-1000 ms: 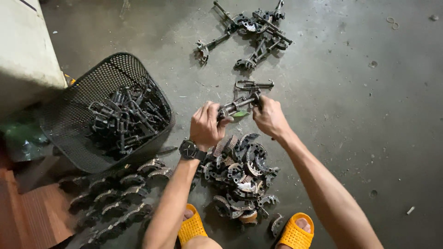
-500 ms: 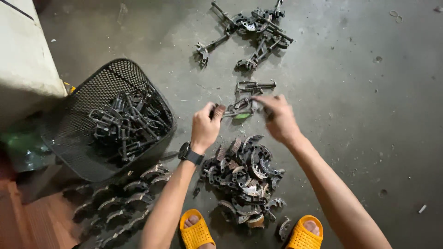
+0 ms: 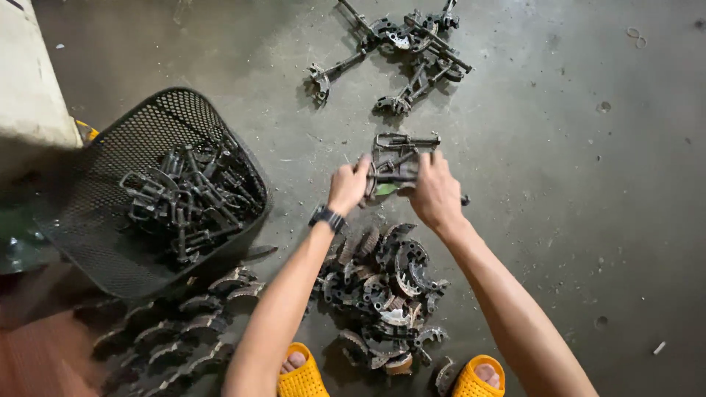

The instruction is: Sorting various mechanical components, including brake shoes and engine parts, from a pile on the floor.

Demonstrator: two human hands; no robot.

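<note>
At the left of the concrete floor (image 3: 588, 220) a black mesh basket (image 3: 95, 220) lies tipped on its side, full of dark metal brackets (image 3: 184, 195). Below it, rows of curved brake shoes (image 3: 176, 331) run toward the lower left corner. The left hand (image 3: 348, 185), with a watch (image 3: 326, 217) at its wrist, pinches one end of a small metal assembly (image 3: 393, 173) held just above the floor near the middle; the right hand (image 3: 435, 195) closes its fingers over the other end. To work this piece well, both grips should probably stay firm and level, pulling evenly so that nothing springs loose. A loose heap of worn shoes (image 3: 386, 294) sits under the forearms, between the yellow sandals (image 3: 301, 378). A similar frame (image 3: 404, 140) lies just beyond the hands, and a cluster of lever arms (image 3: 408, 44) lies near the far edge.
</note>
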